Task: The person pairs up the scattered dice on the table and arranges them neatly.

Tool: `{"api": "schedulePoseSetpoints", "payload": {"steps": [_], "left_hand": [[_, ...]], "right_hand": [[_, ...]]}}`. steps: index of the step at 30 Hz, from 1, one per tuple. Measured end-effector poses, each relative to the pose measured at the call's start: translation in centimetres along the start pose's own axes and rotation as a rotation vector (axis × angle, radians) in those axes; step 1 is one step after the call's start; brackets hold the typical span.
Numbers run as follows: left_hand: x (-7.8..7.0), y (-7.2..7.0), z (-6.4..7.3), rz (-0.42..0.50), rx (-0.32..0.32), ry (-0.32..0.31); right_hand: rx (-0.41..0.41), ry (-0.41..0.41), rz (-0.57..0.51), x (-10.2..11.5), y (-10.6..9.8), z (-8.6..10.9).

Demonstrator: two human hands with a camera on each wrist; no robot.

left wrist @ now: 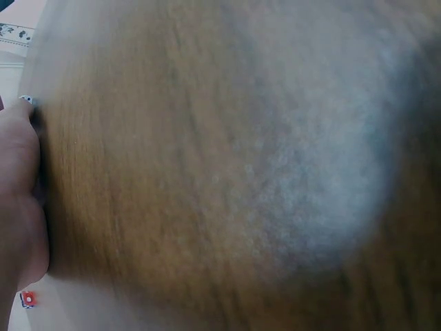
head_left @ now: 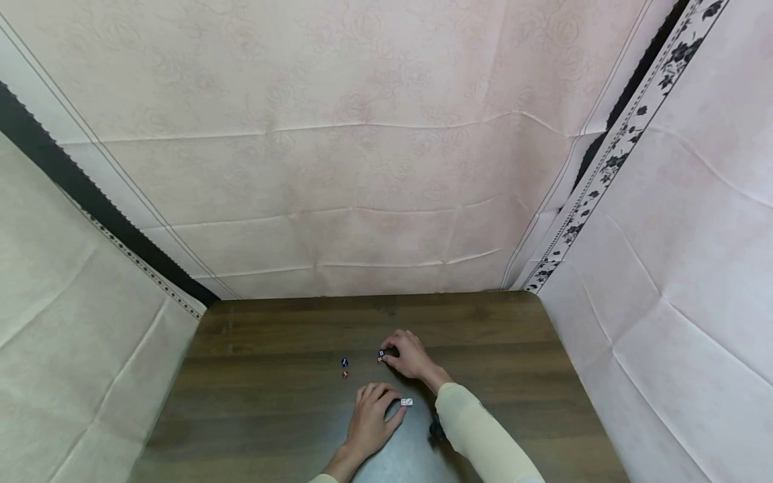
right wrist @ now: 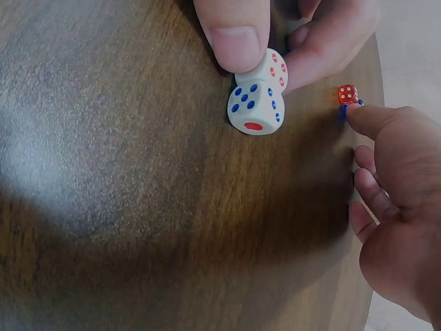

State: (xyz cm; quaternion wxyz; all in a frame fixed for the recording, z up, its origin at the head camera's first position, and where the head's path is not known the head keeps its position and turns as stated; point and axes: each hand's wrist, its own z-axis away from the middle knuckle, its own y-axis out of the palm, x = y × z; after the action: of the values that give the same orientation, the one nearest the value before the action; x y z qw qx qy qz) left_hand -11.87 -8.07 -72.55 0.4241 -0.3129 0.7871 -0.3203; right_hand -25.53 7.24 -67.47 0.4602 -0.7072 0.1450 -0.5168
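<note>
My left hand (head_left: 370,421) rests low over the table, its thumb and index finger pinching two white dice (head_left: 406,402) that touch side by side. Close up in the right wrist view, these white dice (right wrist: 255,110) have red and blue pips. Farther forward, my right hand (head_left: 413,357) pinches a blue die (head_left: 381,353) and a reddish die (head_left: 380,360) between thumb and index finger. To the left of it, another blue die (head_left: 344,362) and a red die (head_left: 345,374) lie on the table. The left wrist view shows only part of my left hand (left wrist: 17,200) at its edge.
The brown wooden table (head_left: 260,409) ends at the back against a pale cloth (head_left: 362,168). More pale cloth hangs at the left and right sides. A small black device (head_left: 436,429) sits by my right wrist.
</note>
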Motion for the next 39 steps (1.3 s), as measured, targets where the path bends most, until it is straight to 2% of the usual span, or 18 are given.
{"api": "schedulePoseSetpoints", "payload": {"steps": [25,39], "left_hand": [[0.0,0.5,0.2,0.008,-0.003,0.002],[0.3,0.6,0.1,0.003,-0.007,-0.007]], "right_hand": [[-0.041,0.022,0.021,-0.4,0.7,0.3],[-0.074,0.043,-0.069,-1.4,0.2,1.5]]}}
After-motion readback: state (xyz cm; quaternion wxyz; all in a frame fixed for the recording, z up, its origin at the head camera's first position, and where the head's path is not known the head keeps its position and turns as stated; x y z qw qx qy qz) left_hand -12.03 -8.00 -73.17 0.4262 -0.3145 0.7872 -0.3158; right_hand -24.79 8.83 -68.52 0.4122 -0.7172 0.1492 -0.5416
